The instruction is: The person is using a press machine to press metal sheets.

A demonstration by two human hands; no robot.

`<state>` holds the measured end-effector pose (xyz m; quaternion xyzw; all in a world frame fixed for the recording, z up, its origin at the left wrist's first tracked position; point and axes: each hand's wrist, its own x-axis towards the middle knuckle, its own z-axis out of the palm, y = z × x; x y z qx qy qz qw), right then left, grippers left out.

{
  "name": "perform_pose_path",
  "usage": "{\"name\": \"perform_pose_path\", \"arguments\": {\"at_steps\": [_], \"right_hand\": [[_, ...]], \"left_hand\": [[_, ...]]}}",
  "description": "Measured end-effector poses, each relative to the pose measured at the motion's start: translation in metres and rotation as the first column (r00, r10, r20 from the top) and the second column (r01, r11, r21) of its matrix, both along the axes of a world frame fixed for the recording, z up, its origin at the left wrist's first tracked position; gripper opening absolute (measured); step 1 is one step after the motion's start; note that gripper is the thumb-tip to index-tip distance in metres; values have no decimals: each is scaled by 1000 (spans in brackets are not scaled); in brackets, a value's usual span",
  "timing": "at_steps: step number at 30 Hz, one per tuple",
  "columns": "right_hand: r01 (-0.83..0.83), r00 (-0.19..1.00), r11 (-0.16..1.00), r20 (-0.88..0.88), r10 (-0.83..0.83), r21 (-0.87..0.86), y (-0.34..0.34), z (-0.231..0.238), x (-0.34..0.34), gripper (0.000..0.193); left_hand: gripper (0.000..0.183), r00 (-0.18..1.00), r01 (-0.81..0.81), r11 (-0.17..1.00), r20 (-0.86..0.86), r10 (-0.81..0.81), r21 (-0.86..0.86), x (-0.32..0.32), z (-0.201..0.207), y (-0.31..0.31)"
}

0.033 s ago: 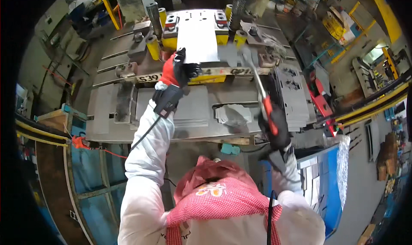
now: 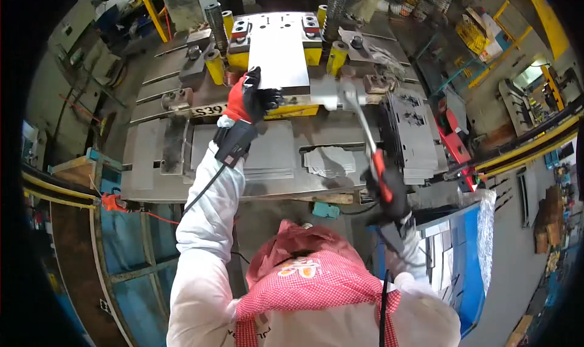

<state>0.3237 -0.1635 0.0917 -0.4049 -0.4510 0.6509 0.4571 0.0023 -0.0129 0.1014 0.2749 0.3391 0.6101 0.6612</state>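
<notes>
A bright flat metal sheet [image 2: 278, 58] lies over the yellow-and-steel die, its near end toward me. My left hand [image 2: 254, 99], in a red-and-black glove, is closed at the sheet's near left corner. In my dark-gloved right hand [image 2: 392, 192] is a long-shafted metal tool [image 2: 367, 128] with a red-and-black handle. The tool slants up and left, its head by the die's near right edge. A pale flat piece [image 2: 325, 99] shows at that head, smeared by motion; how it is held cannot be made out.
Stacked grey metal plates [image 2: 413, 137] stand on the press table's right side; more flat plates [image 2: 267, 149] lie in front of the die. Small cut pieces [image 2: 330, 161] sit in the table's recess. Yellow posts [image 2: 214, 67] and coil springs [image 2: 333, 15] flank the die. A blue bin [image 2: 468, 243] is at lower right.
The pale piece at the tool's head looks brighter and slightly lower. My right hand has shifted slightly down and right; the left hand and sheet have barely moved.
</notes>
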Motion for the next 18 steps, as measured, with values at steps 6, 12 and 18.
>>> {"name": "perform_pose_path", "arguments": {"at_steps": [6, 12, 18], "right_hand": [[-19, 971, 984, 233, 60, -174, -67, -102, 37, 51], [27, 1000, 969, 12, -25, -244, -69, -81, 14, 44], [69, 998, 971, 31, -64, -227, -76, -65, 6, 46]], "left_hand": [[37, 994, 104, 993, -29, -102, 62, -7, -10, 4], [37, 993, -35, 999, -113, 39, 36, -4, -21, 14], [38, 997, 5, 994, -80, 3, 107, -9, -4, 59]]}}
